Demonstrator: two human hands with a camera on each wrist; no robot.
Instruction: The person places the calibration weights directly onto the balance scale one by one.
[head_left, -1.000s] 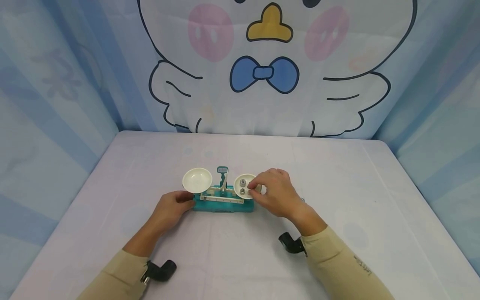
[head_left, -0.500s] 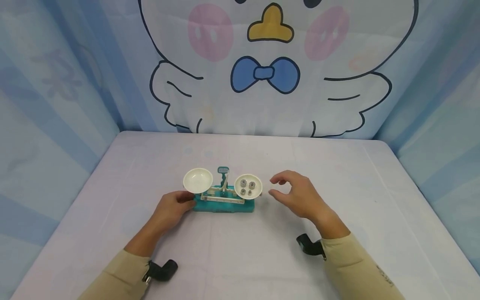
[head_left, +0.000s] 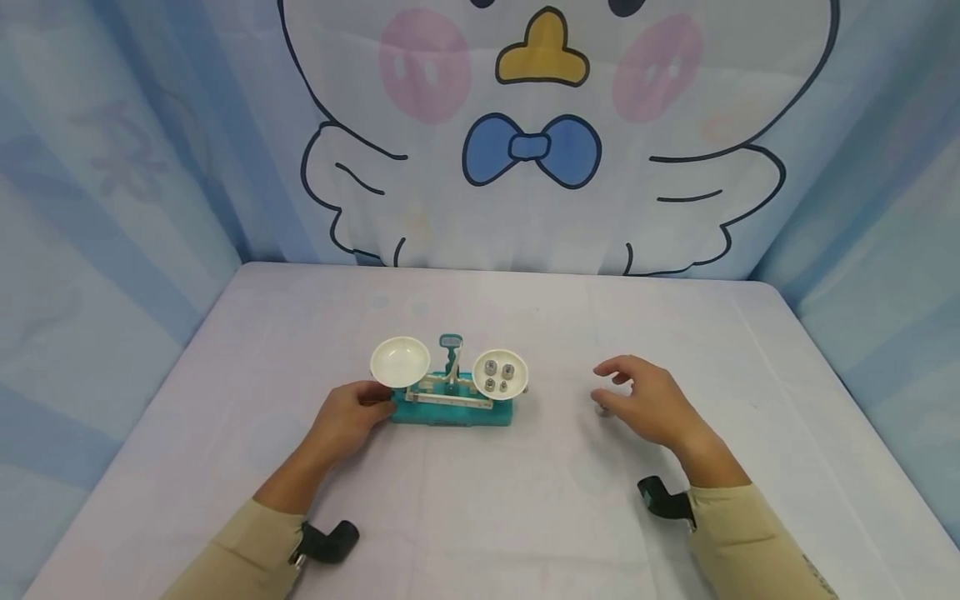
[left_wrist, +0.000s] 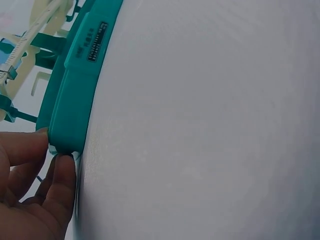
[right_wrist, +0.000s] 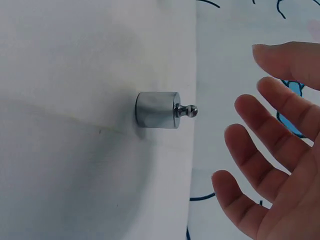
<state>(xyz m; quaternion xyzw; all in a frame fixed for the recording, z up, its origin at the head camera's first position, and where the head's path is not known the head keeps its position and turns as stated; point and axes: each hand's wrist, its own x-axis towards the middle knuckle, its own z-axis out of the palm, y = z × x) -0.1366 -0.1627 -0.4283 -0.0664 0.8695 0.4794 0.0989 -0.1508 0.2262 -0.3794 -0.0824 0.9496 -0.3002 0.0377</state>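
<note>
A small balance scale with a teal base stands mid-table. Its white left pan holds nothing; the right pan carries several small metal weights. My left hand holds the base's left end, thumb and fingertips at its corner in the left wrist view. Off to the scale's right, my right hand hovers with relaxed, spread fingers and nothing in them. A larger cylindrical weight with a knob stands upright on the table, apart from those fingers; in the head view the thumb partly hides it.
A pale cloth covers the table. Behind it hangs a curtain with a cartoon print, and blue curtains flank both sides. Black wrist cameras sit at both sleeves.
My right hand has left the right pan and moved right, over to the larger weight. Several weights in that pan now show uncovered. The left hand stays on the base.
</note>
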